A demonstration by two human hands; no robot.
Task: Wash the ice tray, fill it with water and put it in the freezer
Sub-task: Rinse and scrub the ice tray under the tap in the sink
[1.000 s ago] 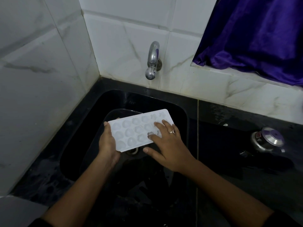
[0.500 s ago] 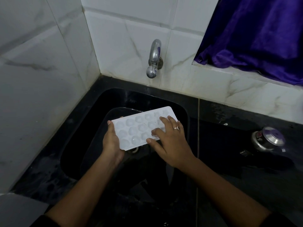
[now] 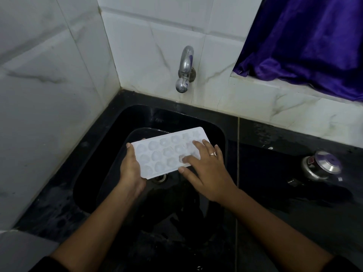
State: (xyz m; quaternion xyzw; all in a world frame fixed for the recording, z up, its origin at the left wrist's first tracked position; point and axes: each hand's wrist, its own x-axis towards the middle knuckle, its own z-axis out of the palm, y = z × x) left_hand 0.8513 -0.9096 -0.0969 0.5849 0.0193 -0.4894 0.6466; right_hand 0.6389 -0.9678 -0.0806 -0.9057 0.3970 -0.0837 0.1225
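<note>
Head view, looking down into a corner sink. A white ice tray (image 3: 169, 152) with three rows of rounded cavities is held level over the black sink (image 3: 218, 134). Its long axis runs from near left to far right, and its cavities face up.

The left hand (image 3: 131, 169) holds the tray's near-left short end. Its grip is curled round that end, with the thumb along the top edge and the fingers beneath. One fingertip shows past the tray's far edge.

The right hand (image 3: 206, 173) lies on the tray's right part. Its grip is spread, with straight fingers (image 3: 198, 144) pressed flat on the cavities and the thumb reaching along the tray's near long edge. A ring (image 3: 213, 153) sits on one finger.

The drain (image 3: 161, 178) shows just beneath the tray's near edge. The curved rim of a dark vessel (image 3: 137, 132) is visible in the sink behind the tray; what kind of vessel it is cannot be told.

A metal tap (image 3: 184, 69) projects from the white tiled wall (image 3: 149, 46), beyond and above the tray's far end.

To the right of the sink lies the black surface (image 3: 275, 173). On it, well apart from the tray, stands a metal lid (image 3: 320, 165) with a knob. Purple cloth (image 3: 304, 40) hangs over a ledge at far right.
</note>
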